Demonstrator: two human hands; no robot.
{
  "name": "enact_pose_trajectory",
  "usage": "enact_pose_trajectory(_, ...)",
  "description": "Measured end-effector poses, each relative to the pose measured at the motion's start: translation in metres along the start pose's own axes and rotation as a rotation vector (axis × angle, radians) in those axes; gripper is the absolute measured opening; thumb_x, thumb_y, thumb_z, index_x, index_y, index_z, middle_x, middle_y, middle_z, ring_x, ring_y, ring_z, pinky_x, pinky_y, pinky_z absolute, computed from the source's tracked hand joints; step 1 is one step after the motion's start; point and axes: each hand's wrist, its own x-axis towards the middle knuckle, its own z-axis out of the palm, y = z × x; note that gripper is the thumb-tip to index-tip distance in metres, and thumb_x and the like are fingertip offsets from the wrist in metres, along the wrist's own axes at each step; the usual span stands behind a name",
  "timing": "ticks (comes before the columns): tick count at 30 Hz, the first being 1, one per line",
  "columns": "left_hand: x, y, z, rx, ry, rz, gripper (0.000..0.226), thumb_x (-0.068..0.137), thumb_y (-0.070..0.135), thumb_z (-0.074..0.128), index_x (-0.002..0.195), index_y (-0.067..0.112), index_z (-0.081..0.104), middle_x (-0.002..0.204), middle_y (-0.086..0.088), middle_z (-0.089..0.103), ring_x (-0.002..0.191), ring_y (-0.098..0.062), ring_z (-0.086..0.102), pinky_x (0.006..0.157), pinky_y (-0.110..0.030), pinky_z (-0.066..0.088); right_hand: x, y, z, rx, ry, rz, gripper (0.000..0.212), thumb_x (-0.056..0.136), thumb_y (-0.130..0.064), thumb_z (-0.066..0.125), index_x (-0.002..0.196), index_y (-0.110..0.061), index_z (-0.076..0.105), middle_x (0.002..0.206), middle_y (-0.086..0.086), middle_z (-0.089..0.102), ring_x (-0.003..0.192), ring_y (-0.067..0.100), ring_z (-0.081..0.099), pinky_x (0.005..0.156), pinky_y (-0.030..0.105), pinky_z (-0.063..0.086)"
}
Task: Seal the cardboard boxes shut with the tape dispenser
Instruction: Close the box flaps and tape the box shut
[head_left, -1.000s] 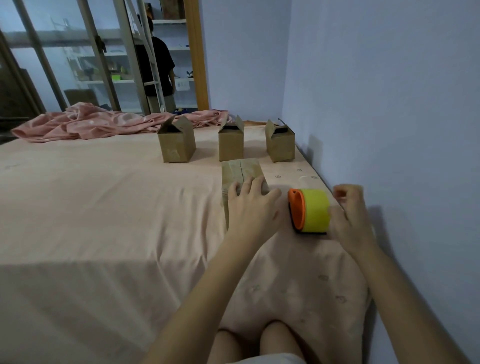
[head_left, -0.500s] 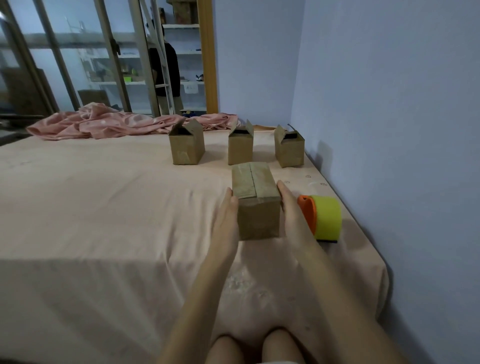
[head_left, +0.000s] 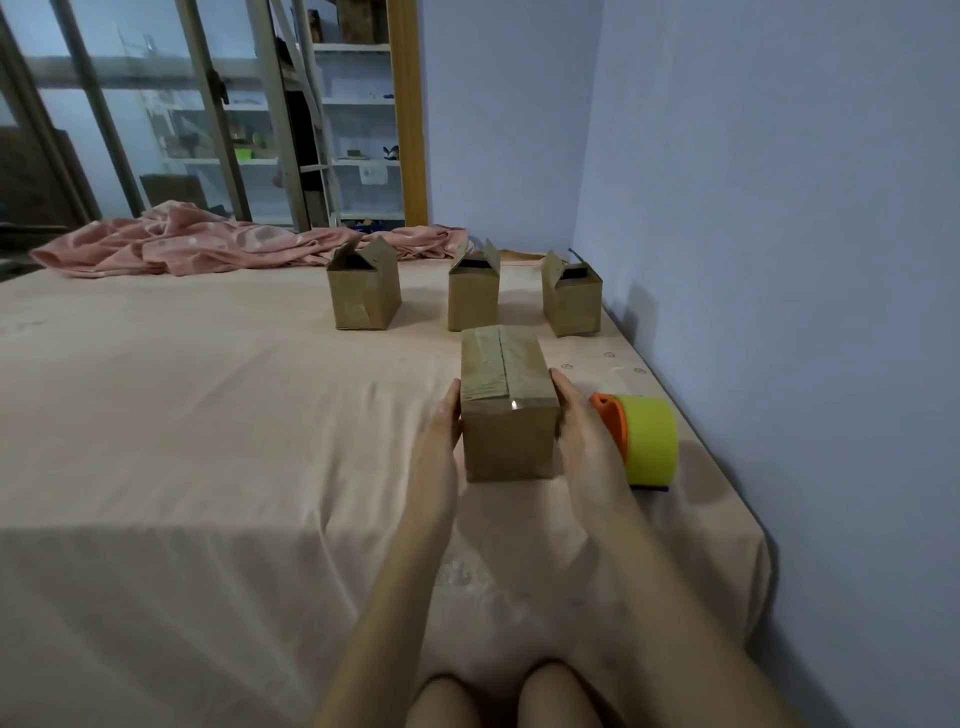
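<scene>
While the closed box (head_left: 506, 410) stands on the bed (head_left: 208, 415), the left hand (head_left: 441, 436) and right hand (head_left: 582, 431) press its sides with straight fingers, the tape dispenser (head_left: 644, 441) just right of it.

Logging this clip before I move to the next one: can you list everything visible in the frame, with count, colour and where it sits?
closed cardboard box: 1, brown, flaps down with tape along the top, on the bed in front of the person, between both hands
open cardboard boxes: 3, brown, flaps up, in a row across the bed beyond the closed one
tape dispenser: 1, orange and yellow-green, on the bed right of the closed box, near the wall
bed sheet: 1, pale peach, covering the bed
blanket: 1, pink, crumpled along the far edge of the bed
shelving: white, behind the glass doors
left hand: 1, fingers straight, flat against the closed box's left side
right hand: 1, fingers straight, flat against its right side
</scene>
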Motion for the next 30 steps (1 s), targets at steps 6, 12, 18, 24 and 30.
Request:
enact_pose_trajectory(6,-0.007,-0.013,-0.017,0.04,0.005,0.071,0.031,0.092,0.037,0.05,0.12,0.039,0.063,0.125,0.014,0.062,0.121,-0.006,0.054,0.104,-0.041,0.042,-0.006,0.015,-0.003,0.007,0.073,-0.054,0.038,0.099,-0.017,0.043,0.116,-0.05,0.055,0.119,-0.025,0.06,0.114,-0.008,0.052,0.087,0.007,0.043)
enact_pose_trajectory(12,-0.01,-0.009,-0.014,0.101,0.092,0.133,0.027,0.094,0.024,0.056,0.111,0.043,0.065,0.116,0.017,0.066,0.115,-0.006,0.058,0.096,-0.035,0.05,-0.012,0.013,-0.002,-0.08,0.106,-0.166,0.037,0.098,-0.013,0.045,0.135,-0.017,0.048,0.118,-0.03,0.052,0.105,-0.033,0.037,0.082,-0.006,0.033)
enact_pose_trajectory(18,-0.011,-0.007,-0.007,0.127,0.161,0.163,0.026,0.093,0.015,0.058,0.118,0.016,0.067,0.109,0.008,0.07,0.102,-0.003,0.064,0.078,-0.016,0.053,-0.011,0.01,0.001,-0.121,0.121,-0.162,0.043,0.095,-0.016,0.053,0.137,-0.017,0.047,0.128,-0.006,0.058,0.116,-0.003,0.052,0.093,0.011,0.044)
enact_pose_trajectory(24,-0.009,-0.005,-0.015,0.12,0.14,0.164,0.026,0.09,0.012,0.061,0.102,0.034,0.07,0.099,0.011,0.073,0.097,-0.007,0.067,0.079,-0.024,0.056,-0.007,0.005,-0.008,-0.02,0.121,-0.107,0.032,0.094,-0.012,0.053,0.122,-0.027,0.056,0.097,-0.033,0.064,0.099,-0.023,0.051,0.077,-0.001,0.041)
enact_pose_trajectory(30,-0.007,-0.005,-0.018,0.109,0.137,0.145,0.022,0.088,0.015,0.064,0.102,0.031,0.071,0.098,0.009,0.073,0.097,-0.009,0.068,0.083,-0.033,0.056,-0.008,0.011,-0.006,-0.051,0.152,-0.139,0.033,0.094,-0.015,0.054,0.126,-0.015,0.058,0.107,-0.027,0.06,0.101,-0.024,0.049,0.079,-0.001,0.04)
